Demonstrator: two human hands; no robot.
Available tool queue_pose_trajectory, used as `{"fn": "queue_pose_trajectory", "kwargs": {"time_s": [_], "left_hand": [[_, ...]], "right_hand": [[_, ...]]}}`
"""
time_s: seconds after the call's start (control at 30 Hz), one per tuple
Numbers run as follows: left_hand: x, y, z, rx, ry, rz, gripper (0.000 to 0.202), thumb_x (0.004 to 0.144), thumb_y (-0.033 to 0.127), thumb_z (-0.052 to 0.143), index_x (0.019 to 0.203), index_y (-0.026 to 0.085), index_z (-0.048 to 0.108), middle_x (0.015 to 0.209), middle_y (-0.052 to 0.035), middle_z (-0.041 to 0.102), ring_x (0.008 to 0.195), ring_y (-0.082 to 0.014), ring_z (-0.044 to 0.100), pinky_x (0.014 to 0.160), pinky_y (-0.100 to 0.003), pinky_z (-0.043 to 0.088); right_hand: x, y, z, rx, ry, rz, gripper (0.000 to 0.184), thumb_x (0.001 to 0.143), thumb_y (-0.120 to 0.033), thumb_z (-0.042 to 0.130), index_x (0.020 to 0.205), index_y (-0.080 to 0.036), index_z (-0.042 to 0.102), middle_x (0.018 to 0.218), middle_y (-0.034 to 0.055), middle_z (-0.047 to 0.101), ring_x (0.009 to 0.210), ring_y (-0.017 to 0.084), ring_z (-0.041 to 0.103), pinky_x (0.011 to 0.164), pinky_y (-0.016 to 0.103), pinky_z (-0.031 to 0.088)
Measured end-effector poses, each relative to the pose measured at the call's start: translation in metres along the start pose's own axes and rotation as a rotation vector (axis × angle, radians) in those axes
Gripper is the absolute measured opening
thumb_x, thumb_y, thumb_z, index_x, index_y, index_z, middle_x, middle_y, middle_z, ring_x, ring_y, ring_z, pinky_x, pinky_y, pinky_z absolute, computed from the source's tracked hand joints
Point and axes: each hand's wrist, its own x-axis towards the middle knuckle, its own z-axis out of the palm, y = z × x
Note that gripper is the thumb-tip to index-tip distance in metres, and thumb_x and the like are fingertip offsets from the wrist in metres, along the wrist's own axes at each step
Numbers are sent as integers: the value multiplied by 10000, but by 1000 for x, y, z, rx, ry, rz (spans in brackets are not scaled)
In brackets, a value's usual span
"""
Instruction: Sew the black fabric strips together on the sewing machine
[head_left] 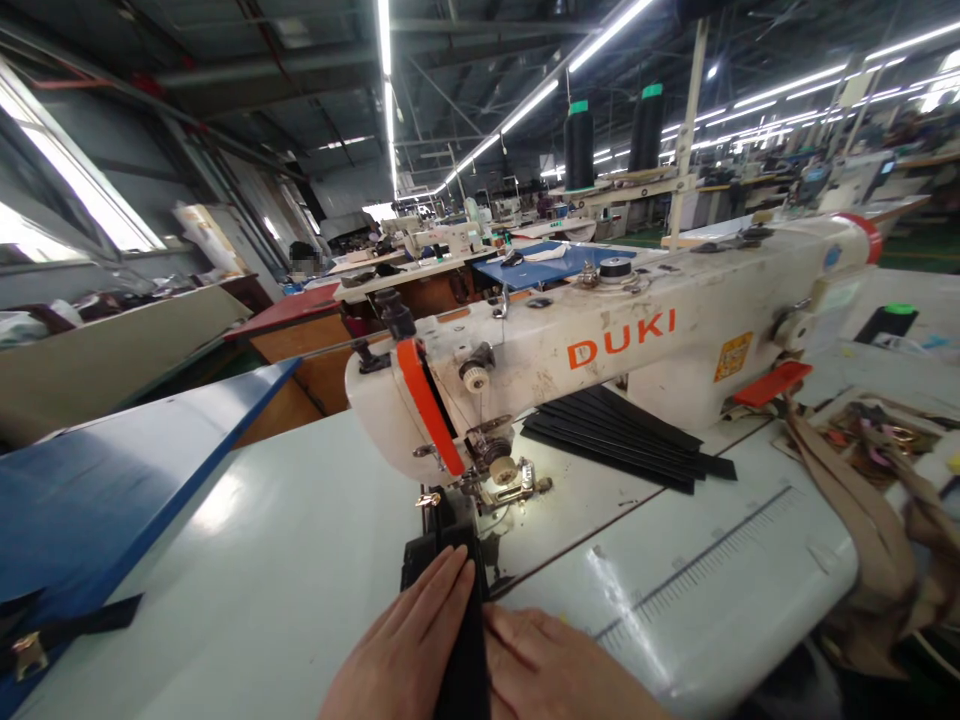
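A black strap (463,640) runs from the bottom edge up under the presser foot (501,482) of a white DUKI sewing machine (600,350). My left hand (409,645) lies flat on the table with its fingers stretched along the strap's left side. My right hand (559,665) rests flat against the strap's right side. Both hands press the strap from either side, a short way in front of the needle.
A stack of black strips (630,435) lies behind the needle on the white table (285,560). Tan webbing (862,500) hangs at the right. A blue panel (97,490) stands at the left. Two black thread cones (611,140) rise behind. A person sits at a distant workstation.
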Motion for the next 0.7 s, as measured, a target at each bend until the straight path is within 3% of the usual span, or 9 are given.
{"fn": "queue_pose_trajectory", "kwargs": {"time_s": [0.17, 0.47, 0.7], "left_hand": [[0, 0, 1, -29, -4, -20, 759, 846, 89, 378, 1531, 201, 72, 1303, -75, 611, 1102, -181, 641, 943, -237, 491], [1, 2, -1, -65, -19, -46, 755, 845, 62, 385, 1529, 217, 106, 1330, -69, 590, 1134, -184, 621, 968, -260, 480], [0, 5, -4, -102, -18, -81, 741, 811, 40, 413, 1505, 213, 223, 1345, -71, 578, 1166, -190, 599, 983, -266, 470]], "right_hand": [[1, 0, -2, 21, -35, 24, 326, 908, -207, 490, 1132, -15, 627, 1077, 184, 681, 826, 224, 632, 753, 286, 552], [2, -3, -5, 9, 107, 33, 306, 916, -217, 475, 1050, -17, 664, 1017, 158, 702, 774, 209, 636, 727, 253, 550], [-2, -3, -1, 20, -22, 51, 339, 905, -220, 510, 1142, -5, 620, 1096, 183, 676, 877, 228, 636, 794, 277, 545]]}}
